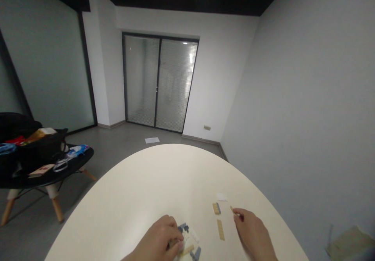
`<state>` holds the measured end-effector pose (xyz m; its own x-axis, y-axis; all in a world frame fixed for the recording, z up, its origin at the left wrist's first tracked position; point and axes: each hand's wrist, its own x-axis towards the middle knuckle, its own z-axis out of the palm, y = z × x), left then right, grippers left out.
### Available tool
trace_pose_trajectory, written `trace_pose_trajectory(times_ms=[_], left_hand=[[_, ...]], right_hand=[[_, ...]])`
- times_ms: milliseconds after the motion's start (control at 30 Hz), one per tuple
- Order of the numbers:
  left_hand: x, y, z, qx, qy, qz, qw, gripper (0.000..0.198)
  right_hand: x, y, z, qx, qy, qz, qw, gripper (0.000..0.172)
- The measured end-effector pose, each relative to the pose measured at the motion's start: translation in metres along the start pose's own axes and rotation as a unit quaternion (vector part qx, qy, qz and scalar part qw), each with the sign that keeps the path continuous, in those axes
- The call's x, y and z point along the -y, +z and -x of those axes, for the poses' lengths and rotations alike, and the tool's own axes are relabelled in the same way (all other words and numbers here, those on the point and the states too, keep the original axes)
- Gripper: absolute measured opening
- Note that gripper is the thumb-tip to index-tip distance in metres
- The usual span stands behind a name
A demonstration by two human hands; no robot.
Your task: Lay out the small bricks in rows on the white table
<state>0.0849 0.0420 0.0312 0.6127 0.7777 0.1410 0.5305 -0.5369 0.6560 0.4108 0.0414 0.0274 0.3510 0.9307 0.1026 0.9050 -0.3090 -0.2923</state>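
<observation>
Tan little brick [232,210] pinched in the fingers of the right hand [252,229], just above the white table [140,190]. Left hand [155,243] curled on a messy pile of small bricks and paper [187,242], any hold hidden. Flat tan brick [220,229] and tan-and-blue brick [216,208] lying between both hands, not touched.

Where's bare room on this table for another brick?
Bare white tabletop spreads ahead of the left hand, to the far edge. Crowded: the sheet under that hand, and the tan bricks beside the right hand, which pinches a tan stick.
</observation>
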Motion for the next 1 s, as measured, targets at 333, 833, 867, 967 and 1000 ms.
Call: trace_pose_trajectory(times_ms=[333,833,867,967,1000], left_hand=[[0.010,0.015,0.000,0.007,0.010,-0.004,1.000,0.019],[0.006,0.017,-0.002,0.012,0.009,-0.075,0.997,0.016],[0.006,0.017,-0.002,0.009,0.012,-0.076,0.997,0.017],[0.004,0.016,-0.001,0.001,0.017,-0.082,0.997,0.017],[0.003,0.016,0.000,-0.001,0.018,-0.085,0.996,0.017]], right_hand=[[-0.004,0.007,-0.003,-0.011,-0.009,0.020,1.000,0.038],[0.004,0.000,0.001,0.013,0.000,0.029,1.000,0.038],[0.003,0.001,0.000,0.011,-0.001,0.031,0.999,0.038],[0.000,0.004,-0.001,0.007,-0.006,0.031,0.999,0.037],[0.000,0.005,-0.001,0.005,-0.008,0.029,1.000,0.037]])
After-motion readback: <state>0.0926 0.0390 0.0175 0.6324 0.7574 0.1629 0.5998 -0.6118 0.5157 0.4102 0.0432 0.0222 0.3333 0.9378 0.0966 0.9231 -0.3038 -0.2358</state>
